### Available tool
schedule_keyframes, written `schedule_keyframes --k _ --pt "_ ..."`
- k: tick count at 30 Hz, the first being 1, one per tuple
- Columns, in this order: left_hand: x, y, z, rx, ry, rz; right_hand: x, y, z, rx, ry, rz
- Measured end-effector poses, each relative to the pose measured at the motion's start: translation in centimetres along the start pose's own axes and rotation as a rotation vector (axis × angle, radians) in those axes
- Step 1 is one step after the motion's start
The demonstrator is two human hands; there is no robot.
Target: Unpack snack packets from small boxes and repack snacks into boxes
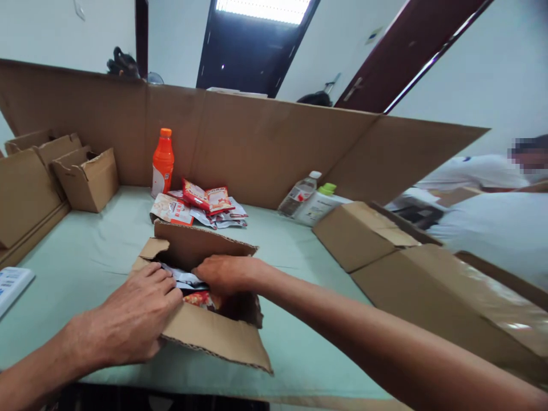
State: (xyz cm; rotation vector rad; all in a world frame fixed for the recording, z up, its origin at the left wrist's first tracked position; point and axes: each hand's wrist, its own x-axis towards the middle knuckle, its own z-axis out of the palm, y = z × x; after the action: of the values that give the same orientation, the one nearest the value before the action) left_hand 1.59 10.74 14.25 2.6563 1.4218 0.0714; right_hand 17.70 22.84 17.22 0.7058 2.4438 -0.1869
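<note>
An open cardboard box [214, 325] sits in front of me, its flaps raised and spread. My left hand [132, 311] is closed over the box's left edge, fingertips curled inwards beside a silver packet [184, 278]. Into the opening reaches my right hand [225, 274], its bent fingers closed at the right end of that packet; their tips are partly hidden. Below the silver packet, a red and yellow food packet [201, 299] shows inside the box. Behind the box lies a pile of red, white and silver food packets [208, 200].
An orange drink bottle [163, 162] stands behind the pile. Cardboard boxes line the left [88, 180] and right [411, 291] sides. A clear bottle [299, 194] and a green-capped white bottle [317, 206] lean at the back right. Another person [492, 228] is beyond the right boxes.
</note>
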Motion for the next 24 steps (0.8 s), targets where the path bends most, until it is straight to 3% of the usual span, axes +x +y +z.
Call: schedule_keyframes --k 2,4,8,10,12,17,20,24 --pt "-0.5 -0.2 0.5 -0.01 0.071 0.026 -0.7 0.5 0.7 0.005 0.044 0.009" --pt "-1.5 -0.5 0.8 -0.003 0.184 0.061 -3.0 1.4 2.0 0.058 0.256 0.008" --pt "-3.9 -1.7 1.3 -0.031 0.493 -0.006 -9.7 4.0 6.0 0.315 1.06 0.027" --pt "-4.7 -2.6 1.8 -0.082 0.576 -0.095 -11.9 4.8 8.2 0.364 1.311 0.118" --pt "-5.0 -3.5 2.7 -0.169 0.578 -0.153 -12.3 5.1 10.4 0.368 1.377 0.16" --pt "-3.3 -4.6 4.3 -0.411 0.611 -0.264 -8.3 3.9 14.0 0.426 1.19 -0.026" --pt "-1.8 -4.4 4.1 -0.367 0.696 -0.357 -7.0 3.8 14.6 0.464 1.129 -0.075" --pt "-0.4 -3.8 4.0 -0.232 0.761 -0.334 -7.7 5.3 13.5 0.544 1.289 0.056"
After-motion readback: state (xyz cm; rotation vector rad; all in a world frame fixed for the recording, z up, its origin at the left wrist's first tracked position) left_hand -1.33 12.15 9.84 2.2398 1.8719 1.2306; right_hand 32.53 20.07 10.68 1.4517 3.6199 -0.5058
